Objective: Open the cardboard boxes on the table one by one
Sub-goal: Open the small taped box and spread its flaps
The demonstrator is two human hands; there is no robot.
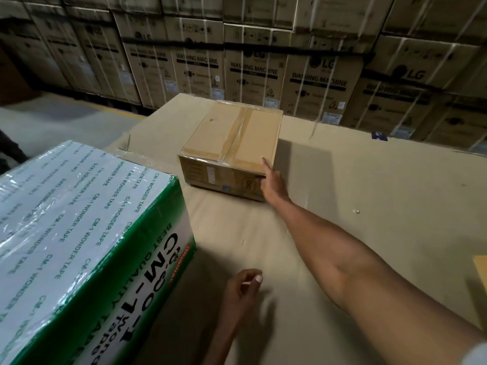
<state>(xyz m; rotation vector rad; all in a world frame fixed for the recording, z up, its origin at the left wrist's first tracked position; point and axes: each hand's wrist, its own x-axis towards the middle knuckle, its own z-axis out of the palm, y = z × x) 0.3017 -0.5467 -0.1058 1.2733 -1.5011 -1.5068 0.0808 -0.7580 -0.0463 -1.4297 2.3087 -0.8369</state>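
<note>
The right hand (272,184) is reaching to the middle of the frame, one finger lying straight on the near right top edge of the brown cardboard box (232,151), gripping nothing; the left hand (241,289) is hovering at lower centre over the table (369,193), fingers loosely curled and holding nothing; the brown box is sitting taped closed at centre; a green and white box (79,246) is filling the lower left; stacked washing machine cartons (250,69) are lining the top
</note>
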